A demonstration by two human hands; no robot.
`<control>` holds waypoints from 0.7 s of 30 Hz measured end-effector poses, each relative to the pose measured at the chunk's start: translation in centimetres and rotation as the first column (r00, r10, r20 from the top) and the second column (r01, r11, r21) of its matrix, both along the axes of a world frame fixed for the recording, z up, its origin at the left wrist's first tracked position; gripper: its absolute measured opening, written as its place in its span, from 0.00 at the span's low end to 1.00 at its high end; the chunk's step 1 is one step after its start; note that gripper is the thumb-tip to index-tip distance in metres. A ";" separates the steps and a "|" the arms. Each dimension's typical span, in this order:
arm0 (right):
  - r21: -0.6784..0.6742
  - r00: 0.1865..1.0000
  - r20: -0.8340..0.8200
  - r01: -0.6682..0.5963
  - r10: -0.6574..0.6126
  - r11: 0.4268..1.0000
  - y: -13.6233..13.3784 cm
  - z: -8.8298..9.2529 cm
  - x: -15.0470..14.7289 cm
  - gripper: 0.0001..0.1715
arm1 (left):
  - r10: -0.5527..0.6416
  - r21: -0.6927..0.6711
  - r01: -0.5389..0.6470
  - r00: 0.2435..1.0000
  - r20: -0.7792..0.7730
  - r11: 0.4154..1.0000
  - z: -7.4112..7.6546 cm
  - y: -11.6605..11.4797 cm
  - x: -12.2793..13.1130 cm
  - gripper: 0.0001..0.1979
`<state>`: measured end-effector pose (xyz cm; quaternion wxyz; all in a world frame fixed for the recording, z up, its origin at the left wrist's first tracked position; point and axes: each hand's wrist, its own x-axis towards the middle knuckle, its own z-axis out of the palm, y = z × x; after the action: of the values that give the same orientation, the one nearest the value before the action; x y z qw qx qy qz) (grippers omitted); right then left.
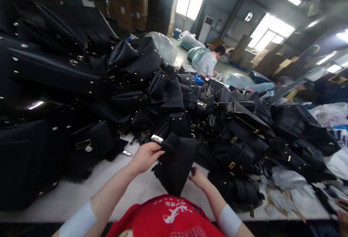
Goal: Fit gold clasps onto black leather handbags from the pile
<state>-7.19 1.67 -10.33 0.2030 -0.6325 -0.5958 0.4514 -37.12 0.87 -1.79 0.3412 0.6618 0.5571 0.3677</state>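
Observation:
A small black handbag (178,160) with a smooth leather-like surface hangs tilted in front of my red top. My left hand (145,159) is closed on its upper left edge, thumb and fingers pinched together. Just above those fingers is a shiny metal piece (157,139); whether it belongs to this bag I cannot tell. My right hand (199,178) is at the bag's lower right side with its fingers curled closed. Something small and dark shows at its fingertips, too unclear to name.
Black bags (174,95) with metal fittings are heaped across the white table (114,189). Larger black bags (24,157) stand at the left. Clear plastic bags (289,179) lie at the right. Beyond the heap, a person (207,64) in a light top bends over work.

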 end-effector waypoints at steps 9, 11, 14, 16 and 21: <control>0.670 0.952 0.219 -0.305 0.212 0.677 1.0 13.1 -3.9 0.35 | -0.366 0.033 0.380 0.908 -0.202 0.924 3.4 -0.6 2.3 0.10; 0.534 0.858 0.238 -0.507 0.455 0.677 0.8 14.4 -5.0 0.25 | -0.445 -0.002 0.449 0.885 -0.135 0.893 3.1 -1.0 2.6 0.08; 0.365 0.789 0.176 -0.607 0.588 0.706 0.5 13.5 -6.3 0.09 | -0.451 -0.083 0.446 0.891 -0.044 0.891 1.8 -2.2 2.9 0.09; 0.325 0.812 0.122 -0.575 0.570 0.750 0.3 12.0 -6.7 0.08 | -0.393 -0.163 0.391 0.919 0.020 0.906 0.9 -3.1 3.0 0.10; 0.222 0.850 -0.078 -0.494 0.521 0.840 -0.1 9.4 -6.4 0.12 | -0.112 -0.266 0.146 0.984 0.139 0.953 -0.1 -4.4 2.8 0.09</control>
<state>-13.64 1.56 -0.94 0.1763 -0.3971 -0.7680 0.4705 -34.32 -3.53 -1.90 0.4867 0.6193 0.5363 0.3035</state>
